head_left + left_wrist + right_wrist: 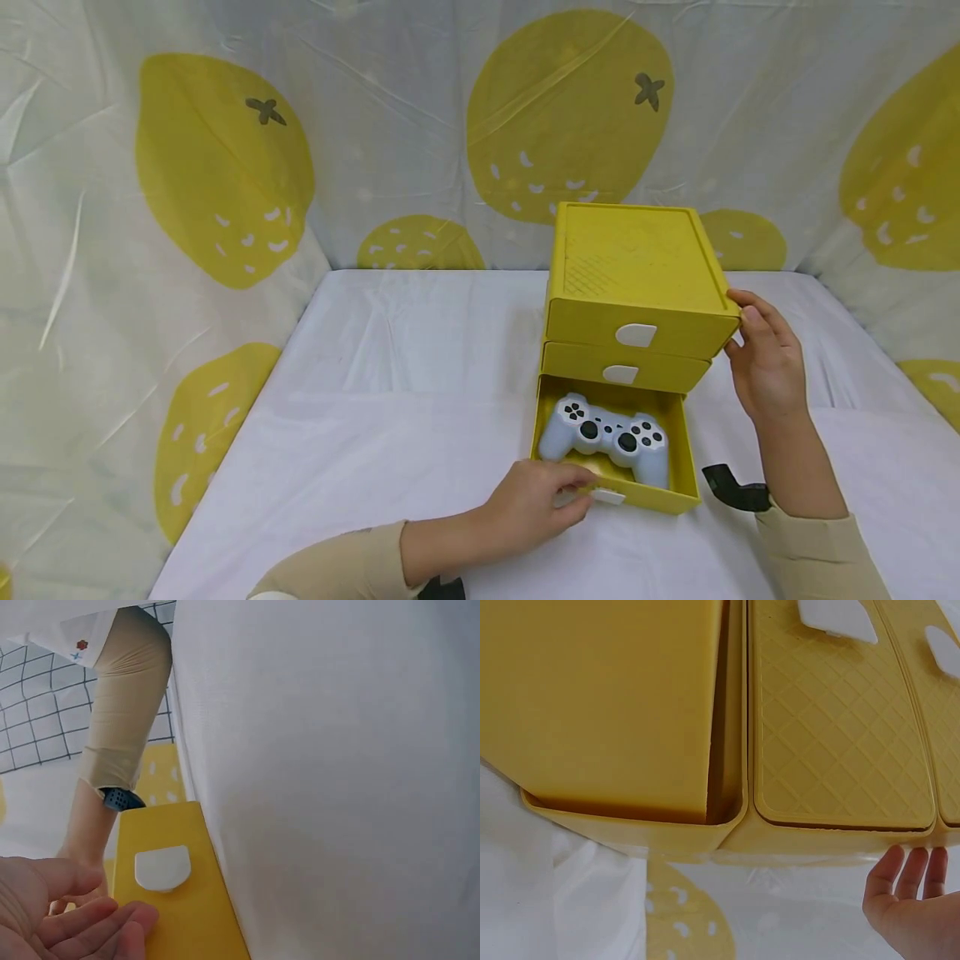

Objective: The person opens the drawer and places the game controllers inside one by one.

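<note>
A yellow drawer unit (633, 258) with three stacked drawers stands on the white-covered table. Its bottom drawer (663, 498) is pulled out, and a pale blue game controller (607, 437) lies inside, buttons up. My left hand (536, 504) is at this drawer's front, fingertips by the top edge, left of the white pull tab (608, 497). In the left wrist view, its loosely bent fingers are beside the tab (163, 868), with thumb apart. My right hand (772, 358) touches the unit's right side near the top front corner; in the right wrist view its fingers (911, 874) extend against that side.
The upper two drawers are closed, each with a white tab (636, 335). White cloth (420, 350) covers the table around the unit. Behind and beside it hangs a curtain (390, 125) printed with yellow lemons. A black strap (738, 492) is on the right wrist.
</note>
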Tool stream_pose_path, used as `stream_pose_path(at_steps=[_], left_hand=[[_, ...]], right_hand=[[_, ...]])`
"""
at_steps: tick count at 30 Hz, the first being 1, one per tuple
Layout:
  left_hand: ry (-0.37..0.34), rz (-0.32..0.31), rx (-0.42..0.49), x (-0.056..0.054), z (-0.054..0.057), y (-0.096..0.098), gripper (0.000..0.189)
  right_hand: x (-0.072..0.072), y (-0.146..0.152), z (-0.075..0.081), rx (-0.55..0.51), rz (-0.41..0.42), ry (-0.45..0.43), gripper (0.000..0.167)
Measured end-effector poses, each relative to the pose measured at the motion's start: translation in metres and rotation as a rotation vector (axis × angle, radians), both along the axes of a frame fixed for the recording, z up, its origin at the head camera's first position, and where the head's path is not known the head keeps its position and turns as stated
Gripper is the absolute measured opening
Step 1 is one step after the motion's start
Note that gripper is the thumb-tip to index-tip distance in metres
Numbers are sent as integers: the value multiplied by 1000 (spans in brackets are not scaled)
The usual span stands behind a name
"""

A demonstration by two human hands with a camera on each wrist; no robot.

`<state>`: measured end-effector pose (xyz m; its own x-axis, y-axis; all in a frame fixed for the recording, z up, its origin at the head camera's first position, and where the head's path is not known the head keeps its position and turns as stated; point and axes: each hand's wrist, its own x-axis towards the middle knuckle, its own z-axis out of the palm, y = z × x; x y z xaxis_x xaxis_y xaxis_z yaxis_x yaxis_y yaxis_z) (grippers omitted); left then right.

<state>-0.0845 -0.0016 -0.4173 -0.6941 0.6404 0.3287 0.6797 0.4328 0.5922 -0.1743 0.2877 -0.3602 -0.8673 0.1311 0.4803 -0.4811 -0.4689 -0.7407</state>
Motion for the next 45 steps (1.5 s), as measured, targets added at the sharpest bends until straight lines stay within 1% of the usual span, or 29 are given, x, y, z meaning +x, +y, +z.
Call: stream_pose_path(at_steps=[2, 5, 8, 9, 13, 15, 18, 21, 25, 29, 32, 37, 45], left_hand=[[-7, -1, -41, -2, 0, 0, 19], [-26, -24, -98, -4, -2, 1, 20], [-7, -57, -159, -6, -3, 3, 21], [11, -67, -183, -7, -4, 4, 21], [124, -77, -270, -10, -6, 8, 19], [185, -74, -312, -11, -5, 11, 16], [256, -58, -349, -11, -5, 14, 11], [320, -36, -344, -12, -7, 16, 5], [386, -18, -295, -14, -13, 17, 4], [424, 0, -254, -15, -16, 17, 5], [429, 6, -231, -14, -15, 16, 7], [425, 8, -221, -13, -13, 16, 6], [383, 5, -237, -14, -11, 16, 6]], right_hand=[[0, 0, 0, 8, -7, -9, 29], [1, -1, 1, 23, -22, -24, 29], [2, -1, 1, 33, -34, -36, 30], [2, -1, 1, 32, -36, -38, 29], [2, -2, 1, 35, -46, -42, 29], [2, -2, 1, 36, -50, -43, 29], [3, -2, 1, 34, -50, -44, 29], [2, -2, 1, 29, -44, -39, 29], [2, -2, 1, 24, -47, -38, 29], [2, -3, 1, 23, -51, -41, 30], [3, -3, 1, 18, -52, -44, 30], [5, -3, 3, 21, -59, -52, 29], [5, -3, 3, 18, -43, -39, 29]])
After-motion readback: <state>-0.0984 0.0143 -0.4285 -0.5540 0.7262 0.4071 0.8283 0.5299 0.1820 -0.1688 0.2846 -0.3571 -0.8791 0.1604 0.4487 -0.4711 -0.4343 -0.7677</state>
